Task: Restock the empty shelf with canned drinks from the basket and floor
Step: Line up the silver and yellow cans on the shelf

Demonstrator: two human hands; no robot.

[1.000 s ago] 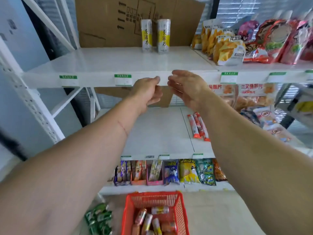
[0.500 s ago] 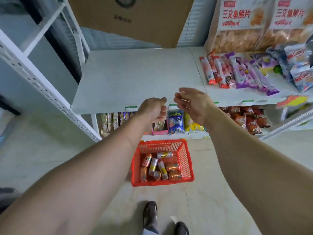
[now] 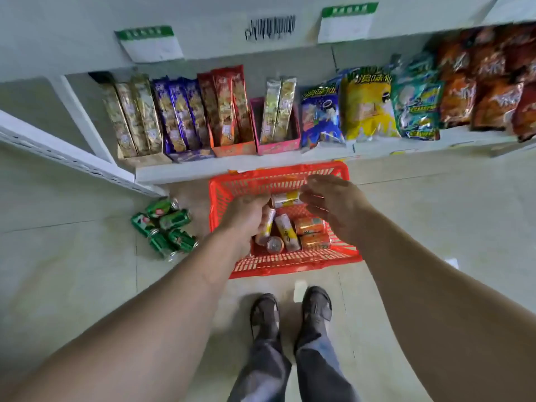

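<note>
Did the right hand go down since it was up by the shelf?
Yes. The right hand dropped from the shelf edge down over the red basket on the floor.

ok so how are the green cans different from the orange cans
The green cans lie on the bare floor left of the basket; the orange cans lie inside it. The green ones are a loose cluster pointing different ways; the two orange ones lie side by side, parallel. Neither hand touches either group. Both kinds lie on their sides.

Both arms outstretched downward, left hand (image 3: 246, 213) loosely curled, right hand (image 3: 333, 204) with fingers spread.
</note>
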